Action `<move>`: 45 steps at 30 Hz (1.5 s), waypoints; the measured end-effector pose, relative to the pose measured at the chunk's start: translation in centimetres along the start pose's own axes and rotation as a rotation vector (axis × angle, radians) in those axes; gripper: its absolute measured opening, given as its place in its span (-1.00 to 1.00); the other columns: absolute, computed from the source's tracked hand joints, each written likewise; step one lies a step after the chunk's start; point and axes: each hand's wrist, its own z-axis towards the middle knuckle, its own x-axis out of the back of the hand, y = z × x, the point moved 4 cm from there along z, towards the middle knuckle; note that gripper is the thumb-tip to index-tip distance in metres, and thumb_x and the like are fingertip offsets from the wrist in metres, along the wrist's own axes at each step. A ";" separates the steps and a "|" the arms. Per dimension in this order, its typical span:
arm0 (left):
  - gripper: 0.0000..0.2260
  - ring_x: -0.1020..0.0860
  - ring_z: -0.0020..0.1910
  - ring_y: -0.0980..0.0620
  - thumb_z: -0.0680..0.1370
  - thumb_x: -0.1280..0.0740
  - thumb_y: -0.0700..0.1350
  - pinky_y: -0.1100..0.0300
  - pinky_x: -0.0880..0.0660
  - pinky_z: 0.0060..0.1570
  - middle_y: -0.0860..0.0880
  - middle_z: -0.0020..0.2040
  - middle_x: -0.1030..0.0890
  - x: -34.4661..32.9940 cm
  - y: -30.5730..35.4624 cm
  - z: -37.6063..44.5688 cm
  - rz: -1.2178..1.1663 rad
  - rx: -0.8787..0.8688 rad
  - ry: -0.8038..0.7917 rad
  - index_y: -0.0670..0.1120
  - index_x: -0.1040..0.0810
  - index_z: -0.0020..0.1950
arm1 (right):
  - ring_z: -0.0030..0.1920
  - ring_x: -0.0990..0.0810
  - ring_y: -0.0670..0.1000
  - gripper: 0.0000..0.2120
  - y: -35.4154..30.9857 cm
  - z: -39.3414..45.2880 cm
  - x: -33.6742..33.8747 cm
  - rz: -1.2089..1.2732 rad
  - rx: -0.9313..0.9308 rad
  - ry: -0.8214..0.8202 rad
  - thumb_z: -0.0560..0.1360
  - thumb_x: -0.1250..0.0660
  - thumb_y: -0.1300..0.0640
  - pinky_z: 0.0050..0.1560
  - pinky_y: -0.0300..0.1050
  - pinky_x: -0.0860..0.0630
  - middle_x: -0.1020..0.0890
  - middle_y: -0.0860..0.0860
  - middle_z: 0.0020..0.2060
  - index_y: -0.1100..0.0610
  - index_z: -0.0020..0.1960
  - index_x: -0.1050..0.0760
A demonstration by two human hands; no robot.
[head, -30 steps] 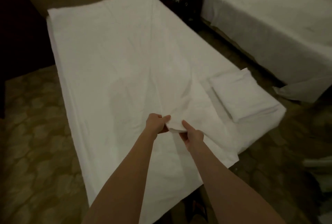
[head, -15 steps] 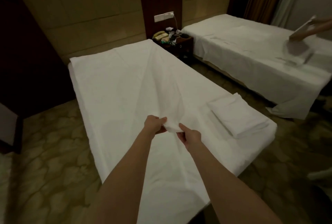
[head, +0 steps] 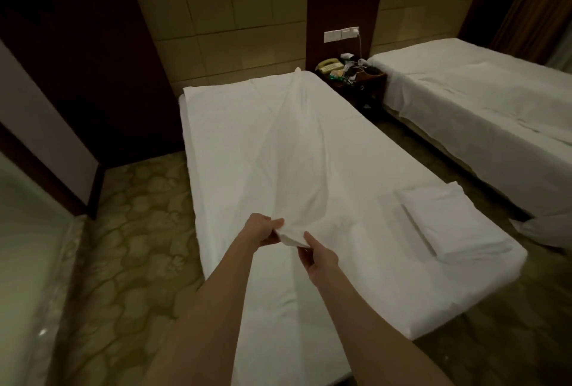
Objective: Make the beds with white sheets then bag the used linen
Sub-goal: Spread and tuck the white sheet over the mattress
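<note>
Patterned carpet lies along the left side of the near bed, which stands lengthwise away from the camera toward a tiled wall.

1. Sheet position. A white sheet covers most of the near bed. Its near edge is lifted off the mattress, and a ridge of slack runs from the hands up to the far right corner at the headboard end.

2. Grip. The left hand pinches the gathered edge of the sheet between thumb and fingers. The right hand, just beside it, pinches the same bunch of cloth from below. Both hands hold cloth; neither is free.

3. Recommended procedure. Judging from the ridge, the sheet is not yet flat. Spread the hands apart along the edge before pulling, so that tension is even across the width. Draw toward the foot of the bed, keep the cloth low, and check that the overhang on the left matches that on the right.

4. Adjacent items. A folded stack of white linen rests on the near right corner of the bed; avoid dragging the sheet under it. A nightstand with a telephone separates this bed from the second bed at right, which is also covered in white.
</note>
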 end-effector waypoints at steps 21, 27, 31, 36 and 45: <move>-0.78 -0.60 -0.16 -0.09 0.57 -0.33 -0.27 0.26 -0.61 -0.33 -0.30 0.03 -0.58 12.1 -4.0 -2.0 -0.030 -0.049 -0.230 -0.44 -0.51 0.08 | -0.33 -0.54 0.04 -0.77 11.9 -4.4 -3.3 0.015 0.186 0.108 0.43 -0.47 0.30 -0.43 -0.26 -0.57 -0.52 0.15 -0.33 0.27 -0.26 -0.41; -0.75 -0.60 -0.20 -0.04 0.56 -0.35 -0.24 0.28 -0.59 -0.35 -0.27 0.01 -0.59 14.3 -7.6 -3.0 0.045 -0.018 -0.131 -0.41 -0.51 0.13 | -0.25 -0.57 0.07 -0.77 14.8 -5.3 -2.6 -0.013 0.138 0.100 0.44 -0.45 0.34 -0.45 -0.24 -0.58 -0.55 0.18 -0.24 0.25 -0.23 -0.38; -0.79 -0.62 -0.09 -0.16 0.55 -0.38 -0.23 0.09 -0.61 -0.14 -0.32 0.11 -0.60 14.9 -11.5 -3.2 0.066 0.037 -0.061 -0.37 -0.53 0.07 | -0.24 -0.57 0.08 -0.79 17.0 -4.9 -0.5 -0.080 0.079 0.112 0.45 -0.43 0.34 -0.47 -0.25 -0.56 -0.54 0.18 -0.23 0.27 -0.20 -0.39; -0.76 -0.59 -0.07 -0.15 0.57 -0.36 -0.22 0.20 -0.59 -0.32 -0.29 0.08 -0.59 15.5 -16.1 -3.0 0.078 0.109 -0.001 -0.39 -0.52 0.12 | -0.20 -0.60 0.09 -0.76 19.9 -3.1 1.6 -0.177 0.030 0.134 0.44 -0.45 0.32 -0.44 -0.24 -0.56 -0.56 0.24 -0.10 0.32 -0.03 -0.40; -0.81 -0.60 -0.15 -0.05 0.58 -0.34 -0.21 0.26 -0.58 -0.34 -0.24 0.07 -0.60 14.6 -24.2 1.4 0.094 0.206 0.059 -0.32 -0.53 0.10 | -0.15 -0.59 0.10 -0.83 25.7 4.1 7.0 -0.069 -0.153 0.148 0.49 -0.38 0.35 -0.39 -0.20 -0.61 -0.58 0.18 -0.10 0.33 0.05 -0.47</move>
